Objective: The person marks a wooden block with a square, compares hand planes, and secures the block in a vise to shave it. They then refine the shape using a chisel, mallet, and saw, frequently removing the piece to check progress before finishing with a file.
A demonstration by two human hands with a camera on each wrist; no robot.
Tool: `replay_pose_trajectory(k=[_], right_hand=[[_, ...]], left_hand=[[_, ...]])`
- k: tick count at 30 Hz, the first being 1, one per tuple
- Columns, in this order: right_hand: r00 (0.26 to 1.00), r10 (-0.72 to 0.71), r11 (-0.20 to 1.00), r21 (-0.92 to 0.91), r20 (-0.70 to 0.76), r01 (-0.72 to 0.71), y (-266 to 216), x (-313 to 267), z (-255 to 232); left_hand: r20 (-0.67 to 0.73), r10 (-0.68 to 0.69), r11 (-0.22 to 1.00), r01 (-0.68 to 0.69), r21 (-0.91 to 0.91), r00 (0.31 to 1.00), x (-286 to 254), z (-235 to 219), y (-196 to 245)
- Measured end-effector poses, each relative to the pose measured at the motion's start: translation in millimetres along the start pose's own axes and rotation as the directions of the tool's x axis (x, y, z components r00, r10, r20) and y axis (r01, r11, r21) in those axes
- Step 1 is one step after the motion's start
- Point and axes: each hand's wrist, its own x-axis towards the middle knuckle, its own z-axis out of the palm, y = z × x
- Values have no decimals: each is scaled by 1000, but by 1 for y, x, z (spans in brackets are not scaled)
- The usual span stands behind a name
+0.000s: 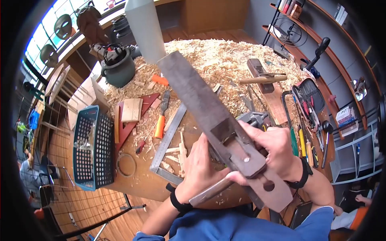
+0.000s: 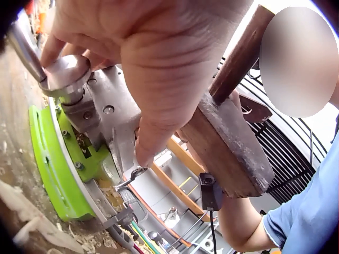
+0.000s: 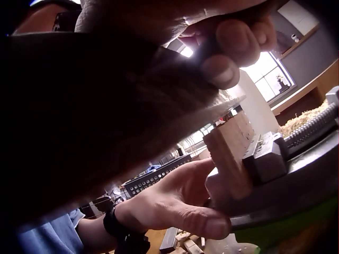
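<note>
My right hand [image 1: 277, 146] grips a wooden hand plane [image 1: 191, 88], its thumb along the side behind the mouth. The plane is raised and tilted, its long body pointing away to the left. Its blade and cross handle [image 1: 211, 193] show at the near end. My left hand [image 2: 164, 69] rests on a metal vise [image 2: 108, 108] with a bright green base [image 2: 53, 164], fingers extended near the round screw end. The right wrist view shows a wood block [image 3: 230, 151] between the vise's jaws, beside my left hand. In the head view, the plane largely hides the vise.
Wood shavings [image 1: 209, 60] cover the far table. To the left are a blue-green basket [image 1: 98, 140], an orange-handled chisel [image 1: 160, 126], a steel square [image 1: 169, 138] and a pot [image 1: 118, 70]. Another plane [image 1: 257, 68] and several hand tools lie right.
</note>
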Motion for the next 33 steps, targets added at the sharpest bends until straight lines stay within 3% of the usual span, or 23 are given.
replay_pose_trajectory(k=[3,5,9,10,17,23,25,33], right_hand=[[1000,11,1000,20,5,-11,5,5,2],[999,20,1000,14,26,-20,7,6,-1],[999,36,999,31,36,-37,7,6,-5],[998,41,998,39,47,-43,8,5,-8],[996,62,995,77,64,-67,18,0,-11],[1000,16,1000,1,23,-16,19,7,-10],[996,27,1000,0,87,-27,19,10,-11],[999,35,995,92,22,-37,20,2,-7]], left_hand=[[46,-116,992,118,-43,992,3,5,-8],[-9,26,998,-26,52,1000,8,1,-11],[37,-37,997,34,62,999,8,-3,-8],[28,13,997,-15,70,1000,9,-4,-8],[29,-25,997,22,71,999,14,-7,-2],[52,-54,998,51,48,997,12,-7,-2],[33,-49,997,47,53,998,14,-7,1],[58,-57,998,55,28,997,11,-7,-4]])
